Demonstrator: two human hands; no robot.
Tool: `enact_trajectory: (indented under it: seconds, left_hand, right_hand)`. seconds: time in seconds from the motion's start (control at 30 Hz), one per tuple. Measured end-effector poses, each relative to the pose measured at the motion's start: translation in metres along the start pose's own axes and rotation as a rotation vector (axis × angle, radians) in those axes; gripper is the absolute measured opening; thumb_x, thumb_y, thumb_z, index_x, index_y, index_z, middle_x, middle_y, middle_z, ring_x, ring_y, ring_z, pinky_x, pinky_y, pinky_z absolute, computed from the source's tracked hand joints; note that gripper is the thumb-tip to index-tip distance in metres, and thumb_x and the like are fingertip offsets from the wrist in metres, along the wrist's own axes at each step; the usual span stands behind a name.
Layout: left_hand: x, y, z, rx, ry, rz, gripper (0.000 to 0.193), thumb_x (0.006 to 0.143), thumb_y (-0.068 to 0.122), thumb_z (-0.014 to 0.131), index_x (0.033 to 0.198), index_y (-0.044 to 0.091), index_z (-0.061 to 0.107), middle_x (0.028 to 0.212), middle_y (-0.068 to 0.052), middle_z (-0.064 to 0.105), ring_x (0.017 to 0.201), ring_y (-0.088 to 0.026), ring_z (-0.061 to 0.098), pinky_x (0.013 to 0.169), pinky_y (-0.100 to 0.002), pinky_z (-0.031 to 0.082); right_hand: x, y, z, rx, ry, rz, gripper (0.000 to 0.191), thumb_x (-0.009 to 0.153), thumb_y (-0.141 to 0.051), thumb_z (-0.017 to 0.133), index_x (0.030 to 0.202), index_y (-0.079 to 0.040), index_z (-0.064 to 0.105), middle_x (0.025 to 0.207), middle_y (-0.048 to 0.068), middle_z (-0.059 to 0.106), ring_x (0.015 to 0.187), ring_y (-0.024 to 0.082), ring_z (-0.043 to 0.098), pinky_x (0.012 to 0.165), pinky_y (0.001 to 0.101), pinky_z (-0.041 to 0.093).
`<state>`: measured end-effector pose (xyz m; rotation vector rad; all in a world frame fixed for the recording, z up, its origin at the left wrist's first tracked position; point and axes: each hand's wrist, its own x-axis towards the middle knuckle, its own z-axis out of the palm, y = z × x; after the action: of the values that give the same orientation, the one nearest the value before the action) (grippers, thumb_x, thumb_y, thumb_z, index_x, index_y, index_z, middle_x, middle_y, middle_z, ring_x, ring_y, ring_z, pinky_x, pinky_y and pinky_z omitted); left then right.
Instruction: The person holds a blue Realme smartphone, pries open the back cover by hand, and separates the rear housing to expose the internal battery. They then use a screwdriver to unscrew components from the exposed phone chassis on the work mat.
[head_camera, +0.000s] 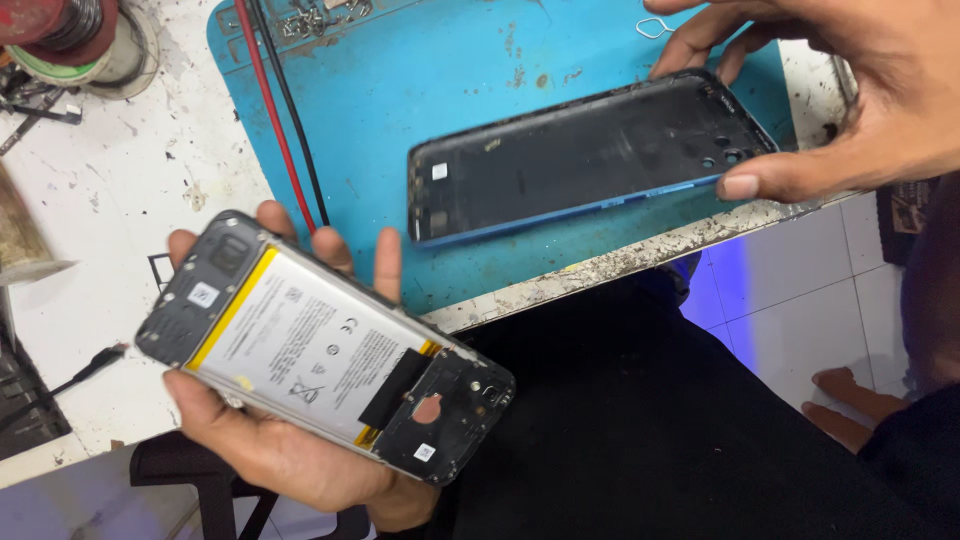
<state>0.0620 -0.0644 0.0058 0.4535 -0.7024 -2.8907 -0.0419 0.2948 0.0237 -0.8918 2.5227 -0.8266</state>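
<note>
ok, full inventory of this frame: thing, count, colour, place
opened phone: 1, black frame with white battery, lower left, in left hand
back cover: 1, black inside with blue edge, over the mat, in right hand
mat: 1, blue, on workbench
wires: 2, red and black, across mat's left side
workbench: 1, white, stained
solder spool: 1, dark red, top left
pin tool: 1, silver, top of mat
foot: 1, bare, on floor tiles lower right
left hand: 1, under phone
right hand: 1, top right

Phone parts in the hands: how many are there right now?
2. The opened phone body with its battery showing lies in the left hand; the back cover is pinched by the right hand over the blue mat.
</note>
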Motion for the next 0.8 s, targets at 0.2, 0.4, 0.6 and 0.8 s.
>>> enact_trajectory:
  seconds: [0.2, 0.4, 0.6, 0.8]
  left_hand:
    - [0.001, -0.007, 0.002, -0.165, -0.133, -0.069, 0.063, 0.113, 0.056, 0.025, 0.164, 0.019, 0.026, 0.152, -0.025, 0.043, 0.131, -0.042, 0.059, 0.103, -0.06, 0.055]
    - [0.001, -0.006, 0.002, -0.121, -0.122, -0.069, 0.064, 0.113, 0.054, 0.026, 0.166, 0.019, 0.026, 0.152, -0.024, 0.044, 0.129, -0.041, 0.059, 0.107, -0.062, 0.052]
    - [0.011, -0.007, 0.002, -0.112, -0.124, -0.139, 0.067, 0.108, 0.053, 0.027, 0.167, 0.021, 0.026, 0.16, -0.022, 0.043, 0.138, -0.041, 0.053, 0.127, -0.066, 0.036]
    - [0.011, 0.0, -0.006, -0.149, -0.174, -0.127, 0.071, 0.107, 0.054, 0.029, 0.167, 0.016, 0.025, 0.157, -0.022, 0.04, 0.136, -0.04, 0.051, 0.125, -0.062, 0.034]
  right_hand:
    - [0.001, -0.013, -0.008, 0.089, 0.016, -0.079, 0.108, 0.062, -0.026, 0.084, 0.154, 0.002, 0.035, 0.122, 0.025, 0.064, 0.122, 0.035, 0.064, 0.1, 0.0499, 0.053]
    - [0.003, -0.02, -0.011, -0.009, 0.076, -0.114, 0.107, 0.061, -0.032, 0.088, 0.152, -0.003, 0.038, 0.129, 0.022, 0.061, 0.124, 0.034, 0.063, 0.097, 0.0435, 0.056]
    - [0.01, -0.013, -0.003, -0.398, 0.102, -0.048, 0.106, 0.052, -0.033, 0.093, 0.144, -0.002, 0.051, 0.13, 0.021, 0.064, 0.114, 0.033, 0.066, 0.097, 0.0426, 0.056]
    - [0.034, 0.027, 0.012, -0.376, 0.174, -0.12, 0.107, 0.043, -0.032, 0.092, 0.14, -0.002, 0.059, 0.131, 0.019, 0.065, 0.122, 0.033, 0.064, 0.109, 0.044, 0.052]
